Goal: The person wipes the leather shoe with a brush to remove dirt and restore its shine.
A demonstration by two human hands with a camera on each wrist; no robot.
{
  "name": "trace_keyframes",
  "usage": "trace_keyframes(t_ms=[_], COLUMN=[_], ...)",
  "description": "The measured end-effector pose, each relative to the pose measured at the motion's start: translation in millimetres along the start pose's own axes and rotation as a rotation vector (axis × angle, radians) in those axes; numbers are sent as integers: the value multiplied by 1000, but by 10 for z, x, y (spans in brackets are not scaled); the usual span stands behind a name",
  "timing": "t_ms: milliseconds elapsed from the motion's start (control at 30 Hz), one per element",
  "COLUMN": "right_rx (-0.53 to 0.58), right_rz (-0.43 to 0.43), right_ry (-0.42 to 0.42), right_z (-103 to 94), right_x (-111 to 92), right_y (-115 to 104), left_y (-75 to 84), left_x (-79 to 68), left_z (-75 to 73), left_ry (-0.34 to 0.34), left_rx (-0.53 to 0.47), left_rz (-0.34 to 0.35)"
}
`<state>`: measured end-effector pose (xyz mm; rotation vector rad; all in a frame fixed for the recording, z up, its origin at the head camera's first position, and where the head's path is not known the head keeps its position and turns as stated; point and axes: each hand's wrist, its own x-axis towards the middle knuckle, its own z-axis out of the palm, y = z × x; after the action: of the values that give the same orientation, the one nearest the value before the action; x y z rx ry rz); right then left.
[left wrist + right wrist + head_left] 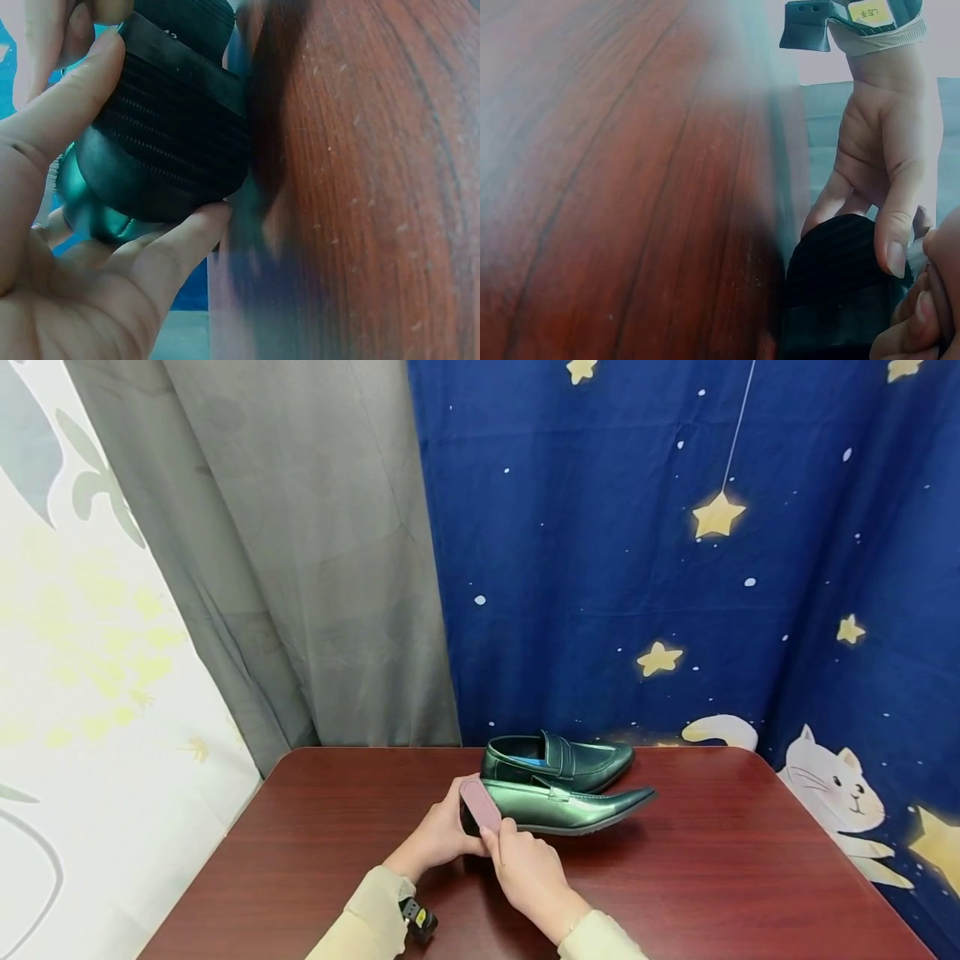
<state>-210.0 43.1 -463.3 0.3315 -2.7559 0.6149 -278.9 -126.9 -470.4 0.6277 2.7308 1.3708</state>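
Note:
A shiny dark green loafer (577, 808) is tilted on the table, its toe pointing right. My left hand (441, 831) holds its heel end, thumb and fingers on opposite sides. The ridged black sole (172, 142) faces the left wrist camera. My right hand (531, 868) pinches a brush with a pink oval back (480, 804) against the heel area of the loafer. Pale bristles (918, 259) show beside the shoe in the right wrist view. Behind stands the second green loafer (603, 760), upright, with a blue patch inside.
The reddish-brown wooden table (322, 843) has rounded far corners. Behind it hang a grey curtain (322, 568) and a blue star-patterned curtain (570, 568). A black wrist device (420, 920) is strapped at the left sleeve.

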Motion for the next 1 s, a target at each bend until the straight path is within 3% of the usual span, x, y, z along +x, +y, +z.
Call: trace_keyframes(t_ms=[367,1000], right_rx=[-48,-52], right_rz=[25,44], right_ry=[22,19], right_z=[25,-27], right_x=[-28,-80], right_y=[46,174], left_y=[5,21], left_x=[-6,-9], left_z=[10,-8], left_ry=[-14,-46], left_rx=[-28,-91], left_rz=[18,-21])
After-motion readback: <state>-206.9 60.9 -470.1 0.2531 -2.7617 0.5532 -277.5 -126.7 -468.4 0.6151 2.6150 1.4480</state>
